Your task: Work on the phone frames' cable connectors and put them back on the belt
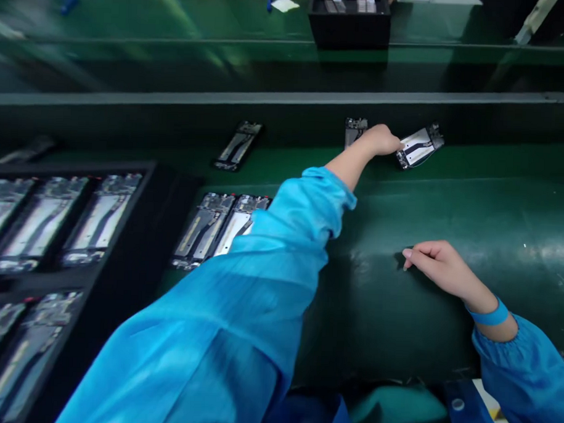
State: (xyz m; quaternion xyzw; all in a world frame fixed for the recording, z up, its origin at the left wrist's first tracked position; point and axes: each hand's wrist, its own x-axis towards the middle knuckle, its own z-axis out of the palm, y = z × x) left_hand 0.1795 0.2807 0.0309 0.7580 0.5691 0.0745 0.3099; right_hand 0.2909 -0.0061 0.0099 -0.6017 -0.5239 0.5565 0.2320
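Note:
My left hand [381, 140] reaches far forward, its fingers closed on the left edge of an opened phone [418, 147] with a bare circuit board and a white inner plate. That phone lies at a slant near the back of the green mat. Just behind my left wrist, another opened phone [354, 131] is partly covered by the hand. My right hand [440, 263] hovers low over the mat, thumb and fingers pinched together. A tiny pale tip shows below the fingertips, and I cannot make out whether it is a held thing.
A black tray [146, 194] with several opened phones stands at the left. Beside it lie two more phones [205, 230], partly behind my sleeve, and another phone [238, 146] farther back. A grey-edged shelf [267, 99] runs across the back, with a black bin [348, 32] above it.

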